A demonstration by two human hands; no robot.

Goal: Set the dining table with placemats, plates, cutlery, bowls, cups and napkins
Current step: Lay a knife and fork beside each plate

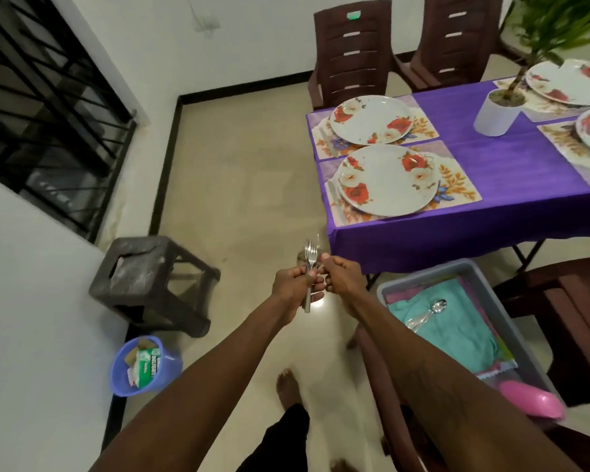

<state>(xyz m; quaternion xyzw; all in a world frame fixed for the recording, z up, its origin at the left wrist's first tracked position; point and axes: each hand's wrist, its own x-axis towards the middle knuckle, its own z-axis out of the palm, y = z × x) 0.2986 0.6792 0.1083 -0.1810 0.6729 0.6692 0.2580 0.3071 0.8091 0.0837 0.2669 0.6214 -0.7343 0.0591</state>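
Observation:
My left hand (295,284) grips a bunch of steel forks (310,258), tines up, out in front of me over the floor. My right hand (341,275) pinches one of the forks near the top of the bunch. The table under a purple cloth (491,158) carries floral placemats (457,178) with flowered plates, the nearest plate (387,180) and a second plate (371,120) behind it. A knife (332,194) lies left of the nearest plate. A grey tub (511,321) at my right holds folded cloths (457,328) and spoons (430,313).
A dark stool (150,277) stands at the left by the wall, with a blue bin (140,367) of rubbish below it. Brown chairs (353,52) stand behind the table and at my right. A white plant pot (496,112) sits mid-table. A pink object (532,401) lies in the tub.

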